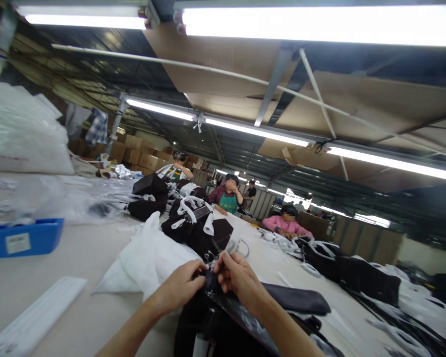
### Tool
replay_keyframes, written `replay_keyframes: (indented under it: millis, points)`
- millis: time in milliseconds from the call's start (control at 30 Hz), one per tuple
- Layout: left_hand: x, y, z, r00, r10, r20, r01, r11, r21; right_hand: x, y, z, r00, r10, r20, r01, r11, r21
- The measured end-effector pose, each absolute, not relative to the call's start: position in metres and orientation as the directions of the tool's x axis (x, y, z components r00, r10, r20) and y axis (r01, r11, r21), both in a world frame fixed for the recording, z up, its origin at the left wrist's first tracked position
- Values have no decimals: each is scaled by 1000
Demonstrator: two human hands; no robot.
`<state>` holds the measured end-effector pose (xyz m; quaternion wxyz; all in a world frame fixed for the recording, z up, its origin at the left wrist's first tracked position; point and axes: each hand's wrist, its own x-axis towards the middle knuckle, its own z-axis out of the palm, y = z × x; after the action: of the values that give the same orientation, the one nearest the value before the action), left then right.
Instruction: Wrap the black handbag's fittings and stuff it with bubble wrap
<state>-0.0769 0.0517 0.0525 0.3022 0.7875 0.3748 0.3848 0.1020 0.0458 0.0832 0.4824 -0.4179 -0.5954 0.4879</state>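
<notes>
Black piece (210, 282): between both hands' fingertips, above a black bag (188, 325) at the table edge. Left hand (180, 287): thumb and index nearly closed on its near-left edge, likely to steady it. Right hand (241, 282): thumb and fingers drawn together in a pinch at its right side; can't tell if a thin part is caught there. Two-sided hold probably keeps the small metal bits at its top reachable. White wrap (148, 258) lies just beyond the left fingers, black bags (211, 233) beyond both sets, maybe stacked there to leave working room. Black pouch (297, 298) right of the right fingers. Blue bin (33, 240) and white strip (40, 315) well left of the left fingers, on the table (85, 253).
</notes>
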Motion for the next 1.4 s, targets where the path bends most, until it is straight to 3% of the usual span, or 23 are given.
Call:
replay_keyframes:
  millis: [200,400,633,967,1167,1267,1400]
  points:
    - [-53,46,34,246,882,402,465,-471,749,103,44,81,-207,967,148,74,166,-983]
    - [-33,51,11,124,859,497,388,-503,772,109,31,97,-259,963,77,238,141,-961]
    - [-40,54,12,174,808,563,294,-588,753,145,14,115,-298,953,-58,449,86,-889]
    - [-41,56,18,221,778,588,293,-628,721,145,1,121,-276,961,-27,509,123,-852]
    - [-45,24,51,314,561,766,283,-825,489,127,11,155,-273,961,51,496,186,-848]
    - [-38,11,60,400,468,788,277,-881,383,118,14,163,-311,948,65,504,222,-835]
    - [-38,12,60,518,497,696,151,-854,498,122,13,158,-339,940,28,531,215,-820]
